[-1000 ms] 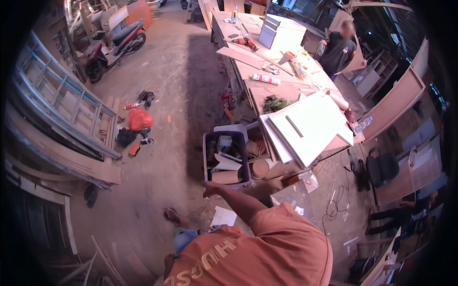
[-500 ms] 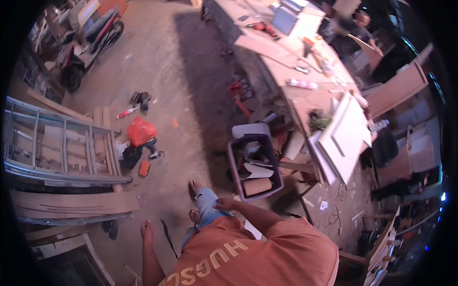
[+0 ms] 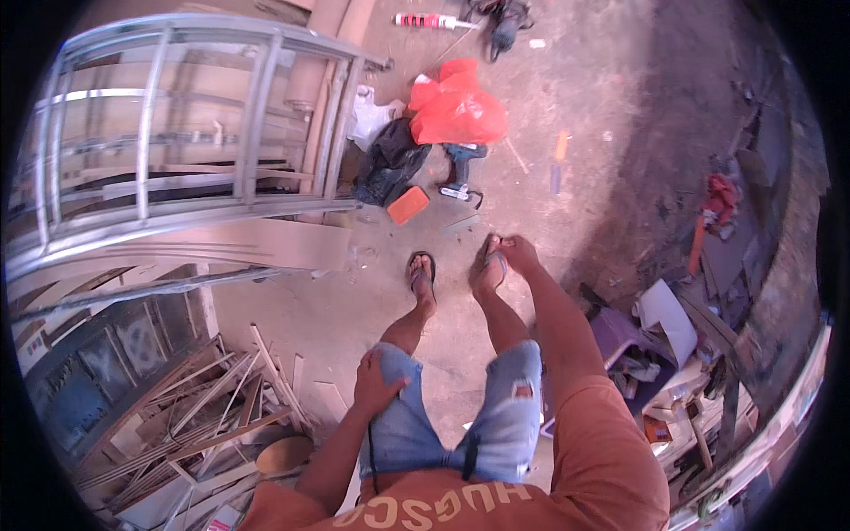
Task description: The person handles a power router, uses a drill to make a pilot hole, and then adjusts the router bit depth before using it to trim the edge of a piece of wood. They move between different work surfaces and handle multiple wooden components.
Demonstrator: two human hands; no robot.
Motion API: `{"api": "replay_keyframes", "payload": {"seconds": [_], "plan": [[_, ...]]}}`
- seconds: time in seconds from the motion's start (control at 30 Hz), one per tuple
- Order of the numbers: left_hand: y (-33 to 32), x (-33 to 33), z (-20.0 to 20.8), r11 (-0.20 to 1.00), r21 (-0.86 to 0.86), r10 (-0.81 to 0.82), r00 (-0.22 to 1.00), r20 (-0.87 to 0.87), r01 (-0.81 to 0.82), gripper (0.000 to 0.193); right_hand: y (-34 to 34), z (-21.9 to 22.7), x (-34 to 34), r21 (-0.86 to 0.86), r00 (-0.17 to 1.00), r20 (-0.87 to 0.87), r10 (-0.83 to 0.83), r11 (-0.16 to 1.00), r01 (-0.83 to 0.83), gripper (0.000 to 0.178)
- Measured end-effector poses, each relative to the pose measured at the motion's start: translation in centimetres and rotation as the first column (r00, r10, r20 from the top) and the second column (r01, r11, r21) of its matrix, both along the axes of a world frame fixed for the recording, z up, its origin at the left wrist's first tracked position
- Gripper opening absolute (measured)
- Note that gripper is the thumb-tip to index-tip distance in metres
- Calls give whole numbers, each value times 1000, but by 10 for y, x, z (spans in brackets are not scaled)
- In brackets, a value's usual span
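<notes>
My left hand (image 3: 376,386) lies on the left knee of the ripped denim shorts (image 3: 409,411), fingers spread, holding no object. My right arm stretches forward and down. At its end my right hand (image 3: 518,255) is at the toes of my right foot, with its fingers bent. A dark flip-flop (image 3: 486,252) is on that foot, and whatever the fingertips grip, if anything, is hidden. The other flip-flop (image 3: 431,290) is on my left foot, flat on the floor. Beyond my feet lie a blue-black cordless drill (image 3: 460,168) and a small orange box (image 3: 408,205).
An orange plastic bag (image 3: 456,108), a black bag (image 3: 390,164) and a sealant tube (image 3: 429,21) lie on the floor ahead. A metal ladder (image 3: 250,124) rests at the left, above scrap wood strips (image 3: 212,398). A purple bin (image 3: 620,336) stands at the right.
My view has swung left and down, away from the workbench. My left hand has come onto the left knee. My right hand has moved from near the knee down to the right foot.
</notes>
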State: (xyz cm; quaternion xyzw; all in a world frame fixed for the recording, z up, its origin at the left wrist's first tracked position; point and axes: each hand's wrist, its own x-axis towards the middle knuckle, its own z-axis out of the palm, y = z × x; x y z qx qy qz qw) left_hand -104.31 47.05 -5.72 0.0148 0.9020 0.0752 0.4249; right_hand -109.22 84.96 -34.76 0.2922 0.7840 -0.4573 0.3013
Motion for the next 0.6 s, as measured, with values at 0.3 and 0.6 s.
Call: {"api": "replay_keyframes", "payload": {"seconds": [0.3, 0.6], "plan": [[15, -59, -43, 973, -229, -22, 999, 39, 30, 104, -63, -224, -196, 111, 912, -220, -347, 920, 377, 72], [-8, -80, -39, 992, -120, -45, 999, 29, 48, 105, -59, -175, -191, -43, 943, 127, -308, 948, 316, 51]]}}
